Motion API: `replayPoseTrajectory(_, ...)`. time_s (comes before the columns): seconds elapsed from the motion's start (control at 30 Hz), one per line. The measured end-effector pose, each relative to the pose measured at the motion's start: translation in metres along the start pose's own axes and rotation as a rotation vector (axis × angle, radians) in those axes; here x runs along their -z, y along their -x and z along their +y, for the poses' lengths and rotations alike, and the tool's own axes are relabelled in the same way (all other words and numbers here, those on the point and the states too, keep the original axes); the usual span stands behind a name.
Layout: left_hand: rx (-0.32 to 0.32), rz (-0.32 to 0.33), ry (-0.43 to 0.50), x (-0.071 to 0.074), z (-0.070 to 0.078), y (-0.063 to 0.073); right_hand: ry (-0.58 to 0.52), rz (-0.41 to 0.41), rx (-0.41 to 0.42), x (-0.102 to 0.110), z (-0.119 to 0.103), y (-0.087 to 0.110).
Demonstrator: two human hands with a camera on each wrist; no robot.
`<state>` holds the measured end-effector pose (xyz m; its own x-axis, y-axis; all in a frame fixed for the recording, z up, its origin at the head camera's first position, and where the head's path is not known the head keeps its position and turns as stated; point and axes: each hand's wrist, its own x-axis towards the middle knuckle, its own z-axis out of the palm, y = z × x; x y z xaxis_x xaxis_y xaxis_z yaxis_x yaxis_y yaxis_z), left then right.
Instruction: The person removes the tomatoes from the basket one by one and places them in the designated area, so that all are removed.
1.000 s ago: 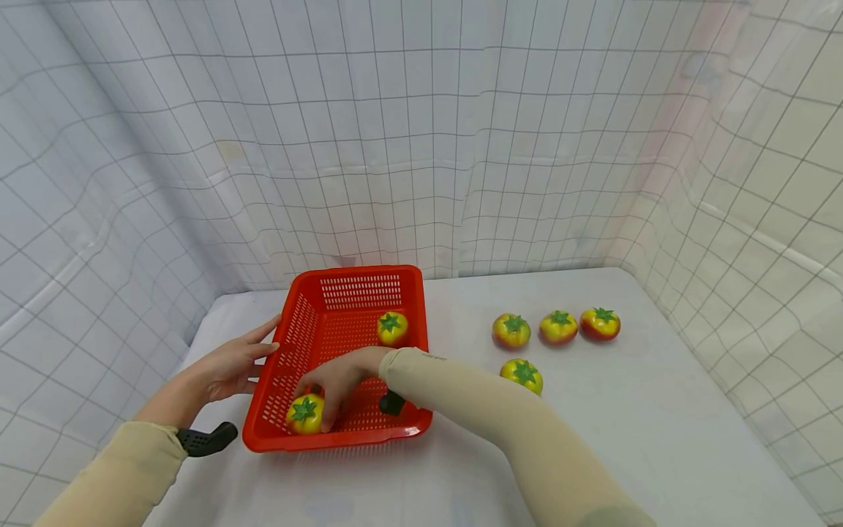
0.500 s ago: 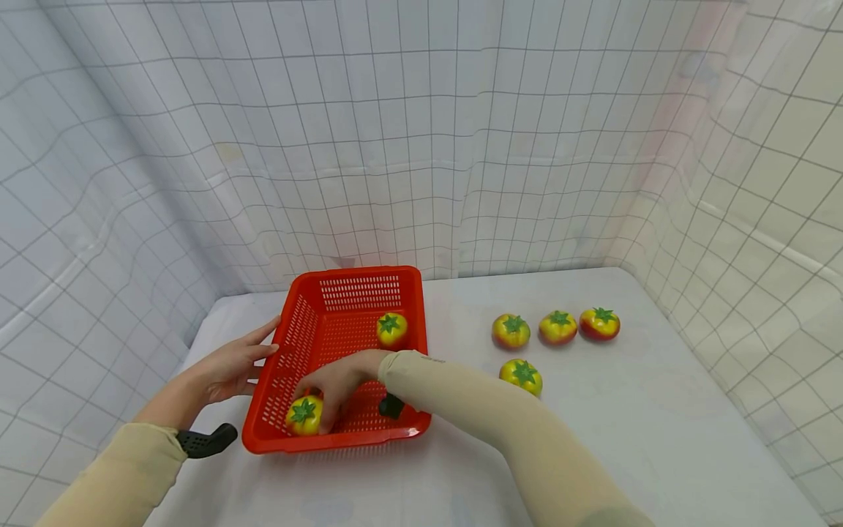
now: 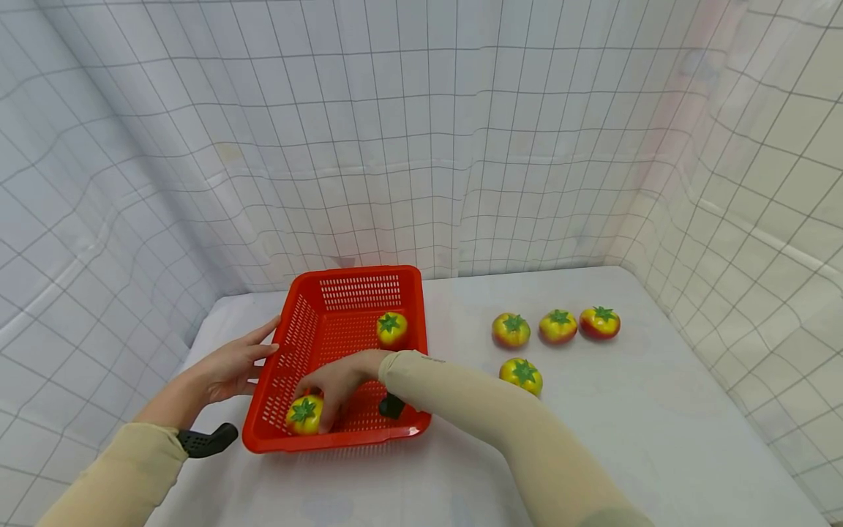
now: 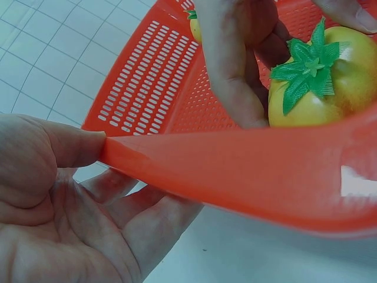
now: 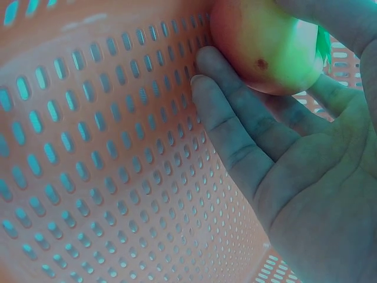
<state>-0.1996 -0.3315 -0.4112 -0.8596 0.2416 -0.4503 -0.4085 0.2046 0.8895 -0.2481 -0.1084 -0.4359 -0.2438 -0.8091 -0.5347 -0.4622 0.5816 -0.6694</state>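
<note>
A red plastic basket (image 3: pixel 356 275) with slotted walls stands at the left of the table. My left hand (image 3: pixel 230 369) holds its left rim, thumb on the lip and fingers under it, as the left wrist view shows. Inside the basket's near-left corner is a yellow-red toy tomato (image 3: pixel 305 415) with a green star-shaped top. My right hand (image 3: pixel 342 377) reaches over the basket's right side and grips this tomato (image 5: pixel 259 41), thumb on one side and fingers curled on the other. A second tomato (image 3: pixel 392 330) sits against the basket's right wall.
On the white table (image 3: pixel 632 424), right of the basket, lie several more tomatoes: three in a back row, such as the middle one (image 3: pixel 557 326), and one nearer (image 3: pixel 522 375), partly behind the right sleeve (image 3: pixel 474 388). Checked white sheeting (image 3: pixel 395 146) encloses the back and sides.
</note>
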Motion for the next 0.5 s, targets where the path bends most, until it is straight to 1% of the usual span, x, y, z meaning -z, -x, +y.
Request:
replayPoseTrajectory(0.23, 0.000, 0.000, 0.004, -0.001, 0.000, 0.001, 0.044, 0.011, 0.002, 0.007, 0.000, 0.007)
replayPoseTrajectory(0.5, 0.004, 0.005, 0.001, 0.000, 0.000, -0.001, 0.061, 0.084, 0.032, 0.026, 0.005, 0.029)
